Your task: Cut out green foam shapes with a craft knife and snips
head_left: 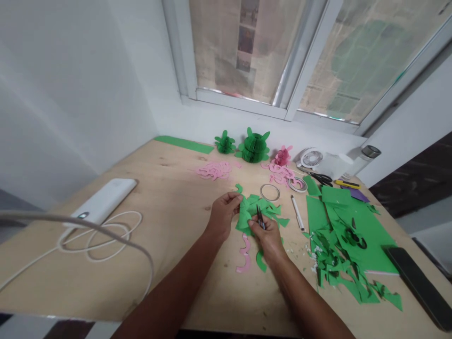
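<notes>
My left hand (223,214) pinches the edge of a crumpled bunch of cut green paper (249,212) between thumb and fingers. Close beside it, my right hand (269,235) grips a small dark two-pronged tool that looks like tweezers (260,217), its tips pointing away over the green paper. The right thumb touches the paper too. Below the hands lie a wavy pink paper strip (243,256) and a curved green paper strip (261,261). Part of the tool is hidden inside the right hand.
Green honeycomb paper shapes (254,146) and a pink one (282,155) stand at the back, near pink cutouts (213,170). Tape rolls (297,184), a white pen (297,213), black scissors (321,179), green scraps (339,266) and a phone (416,282) lie right. A power bank (106,200) lies left.
</notes>
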A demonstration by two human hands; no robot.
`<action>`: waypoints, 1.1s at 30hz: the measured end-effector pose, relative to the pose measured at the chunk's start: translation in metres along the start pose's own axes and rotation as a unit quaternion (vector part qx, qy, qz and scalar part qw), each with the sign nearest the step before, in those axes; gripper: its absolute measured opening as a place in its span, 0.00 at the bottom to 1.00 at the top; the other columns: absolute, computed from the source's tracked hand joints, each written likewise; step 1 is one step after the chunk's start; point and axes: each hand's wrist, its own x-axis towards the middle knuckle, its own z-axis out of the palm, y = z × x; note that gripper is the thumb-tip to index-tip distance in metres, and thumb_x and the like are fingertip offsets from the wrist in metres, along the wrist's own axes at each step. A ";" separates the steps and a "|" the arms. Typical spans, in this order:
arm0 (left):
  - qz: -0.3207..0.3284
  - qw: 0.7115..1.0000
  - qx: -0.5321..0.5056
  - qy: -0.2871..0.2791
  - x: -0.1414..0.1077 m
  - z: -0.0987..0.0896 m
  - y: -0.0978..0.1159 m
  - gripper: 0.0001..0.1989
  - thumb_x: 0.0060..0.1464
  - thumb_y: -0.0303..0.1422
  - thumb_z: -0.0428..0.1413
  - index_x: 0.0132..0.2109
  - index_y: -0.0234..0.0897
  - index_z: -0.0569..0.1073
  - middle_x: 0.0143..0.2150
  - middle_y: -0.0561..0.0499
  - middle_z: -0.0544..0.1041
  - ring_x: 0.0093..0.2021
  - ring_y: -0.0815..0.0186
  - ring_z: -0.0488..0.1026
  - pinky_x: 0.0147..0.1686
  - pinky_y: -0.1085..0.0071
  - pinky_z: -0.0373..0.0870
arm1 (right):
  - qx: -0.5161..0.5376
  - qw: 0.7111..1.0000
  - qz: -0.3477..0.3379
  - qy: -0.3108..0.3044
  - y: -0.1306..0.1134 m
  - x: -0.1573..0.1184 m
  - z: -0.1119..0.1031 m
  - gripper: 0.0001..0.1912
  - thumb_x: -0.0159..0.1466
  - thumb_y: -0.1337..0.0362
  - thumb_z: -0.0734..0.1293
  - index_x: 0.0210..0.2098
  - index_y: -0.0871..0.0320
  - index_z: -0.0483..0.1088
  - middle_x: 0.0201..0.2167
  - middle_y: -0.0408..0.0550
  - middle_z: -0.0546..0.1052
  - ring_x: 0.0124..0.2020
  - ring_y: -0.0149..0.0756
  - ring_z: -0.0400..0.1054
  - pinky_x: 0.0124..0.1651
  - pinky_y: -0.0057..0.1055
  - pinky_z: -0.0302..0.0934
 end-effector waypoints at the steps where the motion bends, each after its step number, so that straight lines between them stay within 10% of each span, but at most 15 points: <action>1: -0.001 1.000 -0.002 -0.002 0.000 0.000 0.000 0.11 0.35 0.33 0.65 0.28 0.34 0.73 0.23 0.57 0.71 0.24 0.73 0.67 0.28 0.74 0.67 | 0.004 1.000 0.002 0.006 0.000 0.001 -0.001 0.15 0.46 0.57 0.76 0.24 0.58 0.70 0.13 0.33 0.57 0.16 0.23 0.44 0.16 0.24 0.38; 12: -0.007 1.000 0.010 -0.013 0.000 -0.002 -0.002 0.12 0.36 0.33 0.65 0.27 0.34 0.71 0.22 0.55 0.72 0.24 0.71 0.69 0.30 0.72 0.67 | 0.062 0.995 0.009 0.073 -0.005 0.007 -0.009 0.19 0.47 0.52 0.76 0.25 0.57 0.68 0.11 0.30 0.54 0.12 0.22 0.43 0.14 0.23 0.39; 33: 0.022 0.984 0.166 -0.064 0.003 -0.006 -0.002 0.12 0.38 0.37 0.64 0.32 0.34 0.77 0.27 0.53 0.76 0.26 0.70 0.69 0.27 0.74 0.66 | 0.067 0.998 0.005 0.014 -0.018 0.017 -0.027 0.20 0.46 0.52 0.76 0.24 0.58 0.66 0.11 0.29 0.53 0.12 0.20 0.41 0.15 0.23 0.33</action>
